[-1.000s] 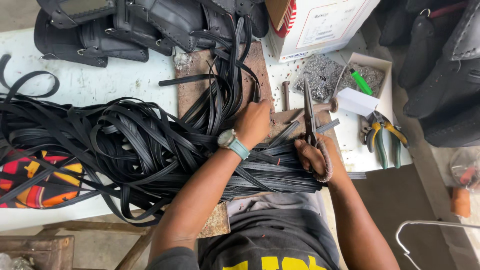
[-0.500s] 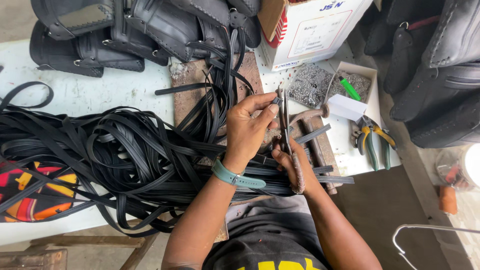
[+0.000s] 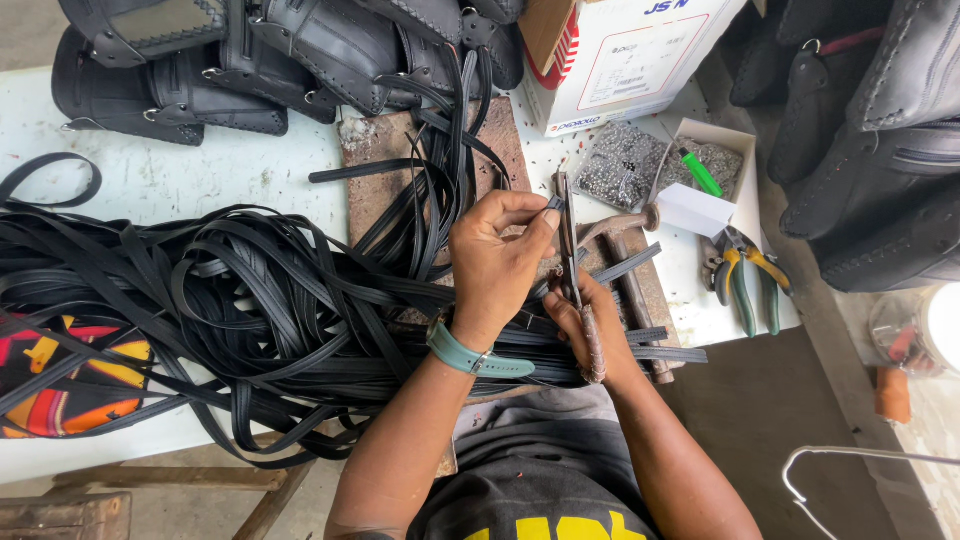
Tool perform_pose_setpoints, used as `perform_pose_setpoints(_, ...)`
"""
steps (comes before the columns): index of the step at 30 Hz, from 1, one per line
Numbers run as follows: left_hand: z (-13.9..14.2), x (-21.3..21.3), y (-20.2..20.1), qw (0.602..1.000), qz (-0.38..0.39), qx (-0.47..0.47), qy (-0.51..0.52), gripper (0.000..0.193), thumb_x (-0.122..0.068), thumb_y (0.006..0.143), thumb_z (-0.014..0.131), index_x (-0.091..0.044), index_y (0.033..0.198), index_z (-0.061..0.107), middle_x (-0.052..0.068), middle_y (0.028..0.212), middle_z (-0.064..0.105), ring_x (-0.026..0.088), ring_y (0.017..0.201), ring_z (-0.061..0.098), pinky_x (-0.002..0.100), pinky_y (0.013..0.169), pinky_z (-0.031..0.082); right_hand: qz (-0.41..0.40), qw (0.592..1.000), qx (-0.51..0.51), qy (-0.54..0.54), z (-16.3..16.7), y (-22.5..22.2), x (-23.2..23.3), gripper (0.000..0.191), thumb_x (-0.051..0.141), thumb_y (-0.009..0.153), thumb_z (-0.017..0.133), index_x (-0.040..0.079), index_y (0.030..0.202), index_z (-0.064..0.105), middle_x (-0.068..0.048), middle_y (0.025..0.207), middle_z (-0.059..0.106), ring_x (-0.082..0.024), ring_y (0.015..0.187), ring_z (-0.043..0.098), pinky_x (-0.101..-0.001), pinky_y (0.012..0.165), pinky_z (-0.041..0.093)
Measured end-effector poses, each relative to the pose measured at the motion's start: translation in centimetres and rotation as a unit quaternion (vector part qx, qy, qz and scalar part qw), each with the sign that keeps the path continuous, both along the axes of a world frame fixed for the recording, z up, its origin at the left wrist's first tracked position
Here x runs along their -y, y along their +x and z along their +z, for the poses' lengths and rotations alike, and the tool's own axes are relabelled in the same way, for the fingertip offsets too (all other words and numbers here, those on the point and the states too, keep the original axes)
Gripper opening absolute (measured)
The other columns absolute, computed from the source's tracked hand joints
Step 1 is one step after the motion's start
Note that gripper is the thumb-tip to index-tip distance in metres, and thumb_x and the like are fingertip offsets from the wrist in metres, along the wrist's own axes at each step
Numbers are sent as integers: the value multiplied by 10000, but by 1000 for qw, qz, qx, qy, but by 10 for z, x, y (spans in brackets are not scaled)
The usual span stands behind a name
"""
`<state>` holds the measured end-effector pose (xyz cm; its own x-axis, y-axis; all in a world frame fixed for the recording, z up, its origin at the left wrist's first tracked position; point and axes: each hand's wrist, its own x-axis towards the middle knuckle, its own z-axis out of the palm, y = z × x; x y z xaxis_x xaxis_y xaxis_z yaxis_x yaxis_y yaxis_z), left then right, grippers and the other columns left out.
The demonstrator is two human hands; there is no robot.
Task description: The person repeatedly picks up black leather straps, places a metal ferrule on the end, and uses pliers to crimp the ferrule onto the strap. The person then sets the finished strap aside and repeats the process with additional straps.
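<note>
Your left hand [image 3: 495,265] has lifted off the pile, pinching a black strap end [image 3: 553,203]; right hand [image 3: 590,325] now grips scissors [image 3: 570,250] upright against it.

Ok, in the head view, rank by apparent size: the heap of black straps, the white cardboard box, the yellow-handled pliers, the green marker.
1. heap of black straps
2. white cardboard box, partly cut off by the frame
3. yellow-handled pliers
4. green marker

white carton [image 3: 630,60] | top centre-right | red-bordered label [image 3: 630,62]
</note>
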<state>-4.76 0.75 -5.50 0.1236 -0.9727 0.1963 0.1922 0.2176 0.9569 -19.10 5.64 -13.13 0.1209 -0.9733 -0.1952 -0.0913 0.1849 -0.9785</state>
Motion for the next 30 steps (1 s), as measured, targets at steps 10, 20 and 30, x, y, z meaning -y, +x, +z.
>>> perform_pose_setpoints(10,21,15,34,980,-123,153,32,172,-71,868,770,15,1003,708,89,868,776,96,699,681,235,597,535,108,989,84,-49,5,-29,-1,161,188,951,664,76,885,569,26,768,548,-65,638,506,-243,573,436)
perform_pose_setpoints(20,41,19,39,964,-180,196,11,404,-49,802,769,-4,1127,533,81,841,758,101,787,724,229,681,551,95,995,-12,16,7,-34,-7,202,199,959,691,59,854,588,0,674,485,-103,591,436,-286,538,361)
perform_pose_setpoints(30,64,37,44,914,-250,320,-18,500,-90,740,755,-40,1160,488,95,772,774,141,728,766,268,706,562,161,980,-79,-81,21,-66,3,190,123,860,701,87,823,518,48,753,465,-76,746,423,-259,660,385)
